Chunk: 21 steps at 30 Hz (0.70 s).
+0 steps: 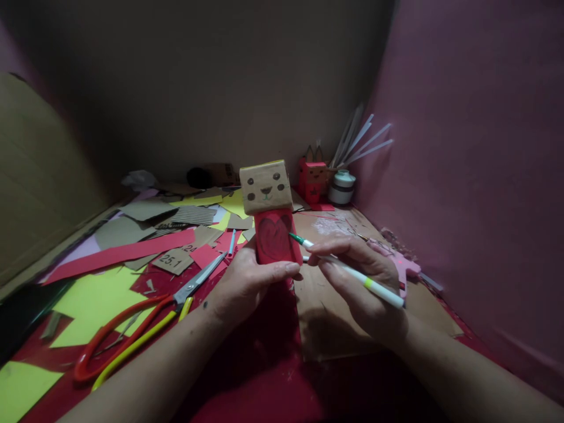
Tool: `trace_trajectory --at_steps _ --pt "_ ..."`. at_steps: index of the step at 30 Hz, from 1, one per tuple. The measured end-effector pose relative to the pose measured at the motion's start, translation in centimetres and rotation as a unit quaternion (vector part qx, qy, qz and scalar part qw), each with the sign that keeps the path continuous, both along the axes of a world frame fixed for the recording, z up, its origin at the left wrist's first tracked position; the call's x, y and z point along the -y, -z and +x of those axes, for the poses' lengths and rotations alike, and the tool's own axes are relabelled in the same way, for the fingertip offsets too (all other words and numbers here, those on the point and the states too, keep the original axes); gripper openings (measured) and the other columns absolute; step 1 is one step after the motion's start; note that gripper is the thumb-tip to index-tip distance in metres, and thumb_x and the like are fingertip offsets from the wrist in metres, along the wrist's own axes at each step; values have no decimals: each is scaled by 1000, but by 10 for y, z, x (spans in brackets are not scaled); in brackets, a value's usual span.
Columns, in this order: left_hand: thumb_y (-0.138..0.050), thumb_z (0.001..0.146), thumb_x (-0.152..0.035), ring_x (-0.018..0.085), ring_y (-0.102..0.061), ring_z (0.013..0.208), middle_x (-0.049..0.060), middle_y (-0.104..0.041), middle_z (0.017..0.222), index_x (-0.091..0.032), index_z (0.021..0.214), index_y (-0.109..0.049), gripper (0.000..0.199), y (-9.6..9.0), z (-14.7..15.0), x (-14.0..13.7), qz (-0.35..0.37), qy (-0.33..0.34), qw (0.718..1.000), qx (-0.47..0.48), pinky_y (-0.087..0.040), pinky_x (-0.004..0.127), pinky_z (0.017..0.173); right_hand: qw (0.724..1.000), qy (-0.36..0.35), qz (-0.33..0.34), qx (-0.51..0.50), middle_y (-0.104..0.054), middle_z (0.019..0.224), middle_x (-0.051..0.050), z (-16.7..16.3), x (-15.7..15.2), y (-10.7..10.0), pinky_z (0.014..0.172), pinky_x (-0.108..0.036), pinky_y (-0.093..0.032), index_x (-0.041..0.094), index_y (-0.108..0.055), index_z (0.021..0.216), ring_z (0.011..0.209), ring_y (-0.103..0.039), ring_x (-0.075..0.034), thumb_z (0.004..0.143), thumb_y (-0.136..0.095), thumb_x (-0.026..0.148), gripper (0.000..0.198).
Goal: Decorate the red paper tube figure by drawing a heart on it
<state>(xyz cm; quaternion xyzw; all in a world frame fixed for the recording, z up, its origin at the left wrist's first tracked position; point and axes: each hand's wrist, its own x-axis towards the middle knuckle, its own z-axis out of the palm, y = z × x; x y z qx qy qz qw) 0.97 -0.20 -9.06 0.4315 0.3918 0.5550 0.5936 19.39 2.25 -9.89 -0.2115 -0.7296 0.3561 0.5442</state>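
Observation:
A small cardboard figure point(267, 191) stands upright in my left hand point(247, 279), whose thumb and fingers wrap round its lower part. Its tan box head bears drawn eyes, cheeks, a nose and a mouth. On the red body point(274, 235) a dark heart is drawn. My right hand point(361, 276) is closed on a white marker point(348, 269) with a green tip and a yellow-green band. The tip is at the right edge of the red body; I cannot tell whether it touches. My left fingers behind the figure are mostly hidden.
Red and yellow scissors point(145, 329) lie at left among yellow paper point(97, 299) and cardboard scraps point(174, 260). A flat cardboard sheet point(326, 329) is under my right hand. At the back stand a red figure point(314, 182) and a white jar point(342, 188). A pink glue gun point(403, 267) lies right.

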Motion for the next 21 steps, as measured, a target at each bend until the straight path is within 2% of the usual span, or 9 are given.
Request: trace_trajectory --at_steps 3,11,17,21 --pt "-91 66 -30 21 -67 63 8 -72 70 -11 83 -76 29 0 0 1 -10 8 1000 -1 -56 34 64 1000 13 0 3 -72 98 -1 1 -1 -1 79 -33 -52 32 -75 110 91 -68 -19 98 -66 18 21" --pt "-90 66 -29 23 -70 72 9 -75 77 -11 84 -77 28 0 -3 0 -18 11 1000 7 -58 33 70 999 -51 7 6 -72 94 0 2 2 -1 80 -32 -52 30 -76 105 91 -66 -19 92 -62 5 32" --pt "-88 68 -30 22 -68 63 7 -73 71 -13 84 -75 27 -4 0 4 -1 -4 1000 -28 -56 34 64 1000 9 6 -9 -73 94 -4 1 2 -4 76 -35 -54 29 -77 102 95 -67 -23 95 -67 18 16" --pt "-87 69 -31 23 -69 66 9 -75 74 -12 86 -77 27 -2 -1 4 -2 1 999 -36 -57 35 66 1000 6 26 3 -73 94 -4 1 1 -4 78 -37 -54 27 -77 102 93 -68 -22 96 -66 17 16"
